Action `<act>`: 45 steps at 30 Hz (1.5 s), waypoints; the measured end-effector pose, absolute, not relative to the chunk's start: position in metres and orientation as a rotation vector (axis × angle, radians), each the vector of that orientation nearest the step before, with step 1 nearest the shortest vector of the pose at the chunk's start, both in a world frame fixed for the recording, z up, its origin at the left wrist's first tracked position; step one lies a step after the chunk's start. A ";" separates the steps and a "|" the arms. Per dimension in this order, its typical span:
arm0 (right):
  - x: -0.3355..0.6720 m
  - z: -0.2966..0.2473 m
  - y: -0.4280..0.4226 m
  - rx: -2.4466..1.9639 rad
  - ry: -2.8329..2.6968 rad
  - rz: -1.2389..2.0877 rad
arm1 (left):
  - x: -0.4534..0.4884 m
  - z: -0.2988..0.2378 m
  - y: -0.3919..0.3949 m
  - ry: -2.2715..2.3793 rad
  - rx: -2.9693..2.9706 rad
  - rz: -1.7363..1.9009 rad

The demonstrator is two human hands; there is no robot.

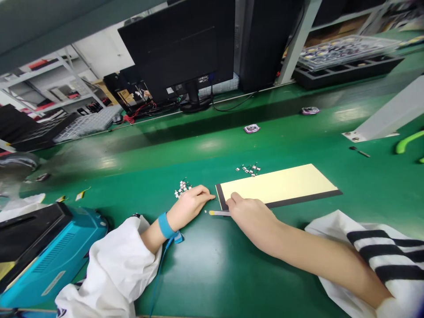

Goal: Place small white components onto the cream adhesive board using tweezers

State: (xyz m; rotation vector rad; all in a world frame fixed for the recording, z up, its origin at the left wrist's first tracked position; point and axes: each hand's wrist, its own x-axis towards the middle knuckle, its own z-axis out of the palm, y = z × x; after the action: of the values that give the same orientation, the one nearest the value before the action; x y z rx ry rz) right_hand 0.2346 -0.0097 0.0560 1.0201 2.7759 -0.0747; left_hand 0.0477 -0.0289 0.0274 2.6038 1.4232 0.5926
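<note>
My left hand (192,205), with a blue wrist strap (166,225) and cord, hovers left of a pale yellow sheet (281,182) with black edges. Its fingertips are pinched together; what they hold, if anything, is too small to make out. My right hand (248,216) is closed at the sheet's near left corner, its fingertips hidden from view. From under it pokes a thin pale strip with a yellow end (212,213), and a tiny white piece (205,211) lies beside that. Small white parts with dark leads (182,189) are heaped behind my left hand. Similar parts (249,170) lie behind the sheet.
A teal and black machine (62,256) stands at the left. Two small purple-rimmed items (252,128) lie farther back. A grey post (387,115) is bolted down at the right, near a small dark tool (360,152). A monitor (185,48) stands at the back.
</note>
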 end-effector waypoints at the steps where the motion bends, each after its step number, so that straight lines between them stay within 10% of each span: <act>1: 0.234 0.056 -0.011 1.016 2.767 -0.057 | 0.047 0.028 -0.029 1.419 2.651 0.553; 14: 0.242 0.055 0.028 1.193 2.776 -0.941 | 0.050 0.028 -0.028 1.598 2.065 1.074; 22: 0.227 0.040 0.015 1.121 2.464 -2.519 | 0.064 0.027 -0.039 1.517 1.880 1.445; 45: 0.224 0.029 0.008 1.070 2.426 -2.757 | 0.067 0.028 -0.042 1.423 2.117 1.579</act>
State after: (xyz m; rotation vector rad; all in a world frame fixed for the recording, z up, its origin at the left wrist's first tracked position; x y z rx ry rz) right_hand 0.2240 0.0075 0.0286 1.0705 2.4257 -2.7571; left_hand 0.0666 -0.0419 0.0275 2.1172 1.4227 1.5791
